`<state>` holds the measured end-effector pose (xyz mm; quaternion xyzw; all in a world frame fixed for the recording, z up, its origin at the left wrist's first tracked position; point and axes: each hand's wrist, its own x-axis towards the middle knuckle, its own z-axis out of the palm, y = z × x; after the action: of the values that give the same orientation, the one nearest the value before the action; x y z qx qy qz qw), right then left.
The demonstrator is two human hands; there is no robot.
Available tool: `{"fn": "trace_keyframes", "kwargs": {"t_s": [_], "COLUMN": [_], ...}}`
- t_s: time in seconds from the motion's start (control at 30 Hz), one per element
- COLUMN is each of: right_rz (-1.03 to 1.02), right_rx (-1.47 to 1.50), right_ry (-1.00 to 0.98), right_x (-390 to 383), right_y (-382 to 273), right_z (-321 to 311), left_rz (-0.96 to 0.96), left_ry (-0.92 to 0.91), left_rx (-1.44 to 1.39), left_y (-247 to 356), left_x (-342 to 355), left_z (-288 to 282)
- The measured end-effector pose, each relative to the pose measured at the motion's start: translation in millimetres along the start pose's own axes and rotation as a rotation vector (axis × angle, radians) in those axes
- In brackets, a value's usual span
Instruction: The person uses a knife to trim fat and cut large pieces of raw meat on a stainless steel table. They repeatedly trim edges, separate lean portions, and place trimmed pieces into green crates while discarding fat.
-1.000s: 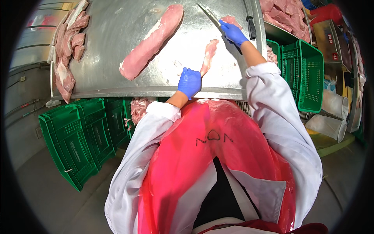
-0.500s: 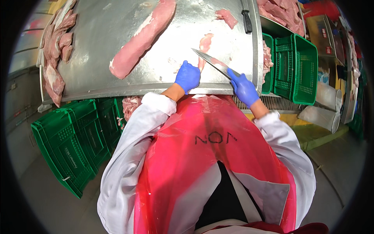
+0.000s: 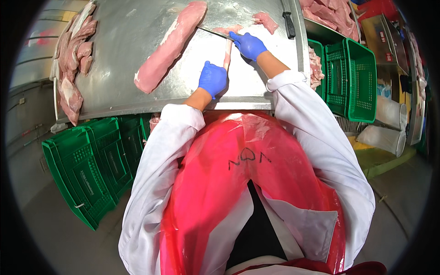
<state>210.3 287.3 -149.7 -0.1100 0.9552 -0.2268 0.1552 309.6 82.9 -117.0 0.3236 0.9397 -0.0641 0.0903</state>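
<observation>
In a blue glove, my left hand (image 3: 213, 79) is closed on the near end of a pale meat strip (image 3: 228, 55) lying on the steel table (image 3: 114, 87). My right hand (image 3: 250, 46), also gloved in blue, grips a knife (image 3: 211, 32). Its blade lies across the strip's far part and points left, the tip close to a long pink loin (image 3: 172, 46). A pinkish bit of the strip shows beyond the blade. The knife's handle is mostly hidden in my fingers.
A small meat scrap (image 3: 266, 23) and a second, black-handled knife (image 3: 288, 25) lie at the far right. Trimmed meat (image 3: 72, 68) lines the left edge. Green crates (image 3: 360, 80) stand right of the table, more green crates (image 3: 87, 172) at lower left. A heap of meat (image 3: 327, 18) fills a container.
My right hand has moved forward and left with the knife, whose blade now crosses the strip farther from me. My left hand has shifted slightly left, still holding the strip.
</observation>
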Motion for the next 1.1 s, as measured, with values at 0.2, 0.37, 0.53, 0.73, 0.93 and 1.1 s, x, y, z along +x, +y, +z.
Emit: {"fn": "trace_keyframes", "kwargs": {"t_s": [0.2, 0.37, 0.53, 0.73, 0.93, 1.1], "right_rz": [-0.203, -0.065, 0.183, 0.206, -0.094, 0.069], "right_rx": [0.019, 0.212, 0.819, 1.092, 0.018, -0.067], "right_ry": [0.262, 0.096, -0.406, -0.19, 0.045, 0.064], "right_x": [38.3, 48.0, 9.1, -50.1, -171.7, -215.8], "right_y": [-0.8, -21.7, -10.4, 17.0, 29.8, 28.7], "right_z": [40.3, 30.7, -56.2, -101.2, -40.7, -4.8], "left_rz": [0.091, 0.022, -0.069, -0.099, -0.127, -0.047], "left_ry": [0.072, -0.115, 0.03, 0.045, 0.044, -0.042], "left_rx": [0.027, -0.004, -0.107, -0.107, -0.15, -0.141], "left_y": [9.2, 21.6, 12.4, 14.9, 14.8, 20.9], "left_x": [1.5, -26.0, -49.0, -51.4, -51.4, -48.9], "left_z": [6.0, -10.2, 5.5, 5.6, 14.1, 9.8]}}
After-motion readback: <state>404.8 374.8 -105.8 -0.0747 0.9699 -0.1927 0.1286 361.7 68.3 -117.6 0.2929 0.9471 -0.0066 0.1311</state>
